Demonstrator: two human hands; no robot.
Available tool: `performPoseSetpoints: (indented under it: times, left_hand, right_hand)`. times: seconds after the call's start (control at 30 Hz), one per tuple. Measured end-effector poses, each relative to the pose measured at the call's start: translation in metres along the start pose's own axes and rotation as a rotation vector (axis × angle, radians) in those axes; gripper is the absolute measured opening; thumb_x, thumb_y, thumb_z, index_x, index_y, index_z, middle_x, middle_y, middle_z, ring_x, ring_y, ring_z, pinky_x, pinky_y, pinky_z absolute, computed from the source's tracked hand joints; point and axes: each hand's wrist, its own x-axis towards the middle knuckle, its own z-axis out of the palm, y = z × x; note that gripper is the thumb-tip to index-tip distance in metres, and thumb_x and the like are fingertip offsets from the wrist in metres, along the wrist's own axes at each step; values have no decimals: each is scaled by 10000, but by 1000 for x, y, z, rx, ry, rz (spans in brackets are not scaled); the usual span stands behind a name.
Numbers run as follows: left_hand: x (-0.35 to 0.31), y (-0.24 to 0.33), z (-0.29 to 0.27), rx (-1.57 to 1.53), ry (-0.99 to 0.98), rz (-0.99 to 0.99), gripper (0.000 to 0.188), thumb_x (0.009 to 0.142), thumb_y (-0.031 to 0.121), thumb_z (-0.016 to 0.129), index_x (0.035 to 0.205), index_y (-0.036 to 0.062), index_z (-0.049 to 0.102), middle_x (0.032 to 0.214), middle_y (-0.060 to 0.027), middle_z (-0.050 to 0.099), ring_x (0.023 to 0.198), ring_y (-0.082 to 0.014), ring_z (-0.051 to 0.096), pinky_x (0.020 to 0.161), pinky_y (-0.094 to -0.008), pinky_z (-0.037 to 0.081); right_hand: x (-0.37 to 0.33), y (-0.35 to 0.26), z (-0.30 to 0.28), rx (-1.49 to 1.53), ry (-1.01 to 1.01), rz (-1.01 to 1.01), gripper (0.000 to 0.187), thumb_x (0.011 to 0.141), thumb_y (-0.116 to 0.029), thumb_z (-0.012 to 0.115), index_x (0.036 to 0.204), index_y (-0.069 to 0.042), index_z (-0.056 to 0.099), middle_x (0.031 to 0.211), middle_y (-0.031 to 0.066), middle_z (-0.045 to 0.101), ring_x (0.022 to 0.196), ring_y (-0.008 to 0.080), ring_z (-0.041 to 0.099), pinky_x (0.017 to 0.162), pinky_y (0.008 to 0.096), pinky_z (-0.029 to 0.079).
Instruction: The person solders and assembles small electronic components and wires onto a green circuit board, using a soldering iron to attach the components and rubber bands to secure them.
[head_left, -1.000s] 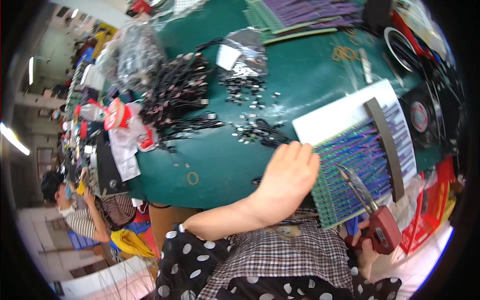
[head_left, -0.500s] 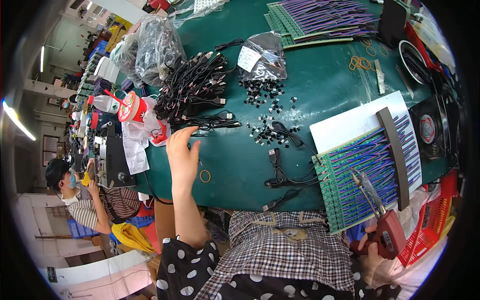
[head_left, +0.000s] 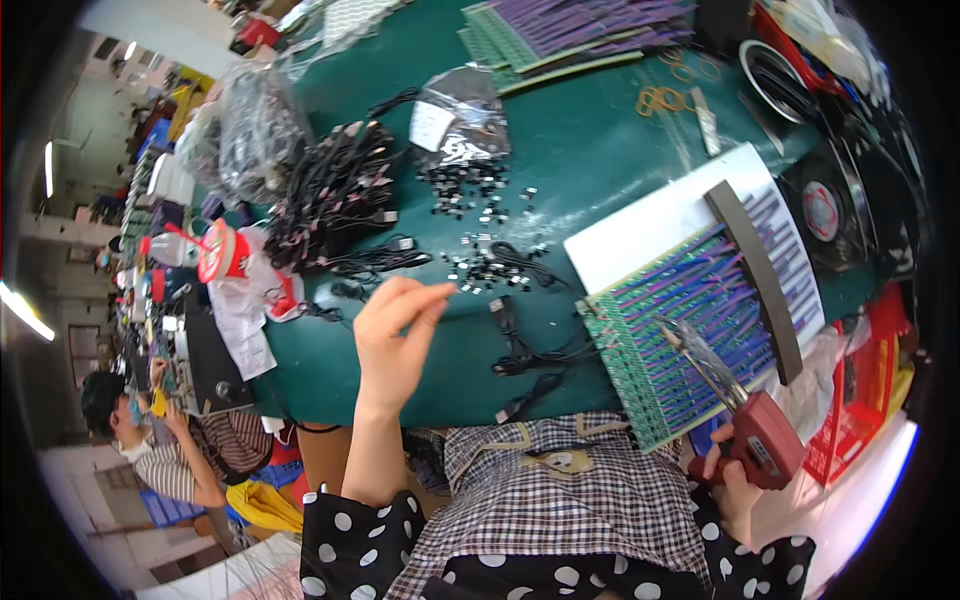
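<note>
My left hand [head_left: 392,342] is over the green table with thumb and fingertips brought together. Whatever they may pinch is too small to make out. Its fingertips are beside a scatter of small black connector pieces [head_left: 490,268]. My right hand [head_left: 738,492] grips the handle of a red soldering gun [head_left: 768,440]. The gun's metal tip [head_left: 680,345] hovers over or rests on a green circuit board panel [head_left: 640,385] with rows of blue and purple wires; contact cannot be told. A dark bar [head_left: 755,280] lies across the wires, over a white sheet [head_left: 625,235].
A few black USB cables [head_left: 530,355] lie between my left hand and the panel. Farther back are a cable bundle [head_left: 335,190], a clear bag [head_left: 460,120] and stacked wired boards [head_left: 590,40]. A red-and-white cup [head_left: 225,255] stands left. A person in stripes [head_left: 165,450] sits beyond.
My left hand has moved right toward the small black pieces, and its spread fingers have closed to a pinch. The whole view has shifted a little. My right hand still holds the soldering gun.
</note>
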Motion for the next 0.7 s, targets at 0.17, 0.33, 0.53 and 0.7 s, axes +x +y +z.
performPoseSetpoints:
  times: [0.17,0.33,0.53,0.7]
  left_hand:
    - [3,45,35,-219,-259,-66,149,725,-30,680,870,8,687,706,-56,586,636,-141,542,571,-251,413]
    - [6,65,61,-271,-369,-126,115,723,-45,664,830,-3,667,761,-53,597,666,-123,544,591,-246,413]
    - [-2,71,80,-208,-384,-176,96,693,8,687,772,27,637,828,-27,511,734,-123,485,647,-234,379]
    - [-6,69,85,-150,-331,-120,114,675,8,691,766,38,631,844,-40,504,817,-180,488,736,-285,388]
  right_hand:
    - [-4,-1,-7,-16,-91,62,414,825,-10,544,1223,21,433,1127,152,545,731,162,545,661,282,460]
    - [-4,-6,-6,-4,-124,126,410,827,17,528,1227,0,439,1125,133,553,755,150,547,679,269,457]
    - [-2,3,-5,-43,-35,99,519,770,-90,581,1231,63,398,1003,167,599,609,161,548,548,258,455]
    - [-2,0,-13,26,-96,229,582,778,-63,691,1265,18,383,1092,195,574,821,155,593,659,250,500]
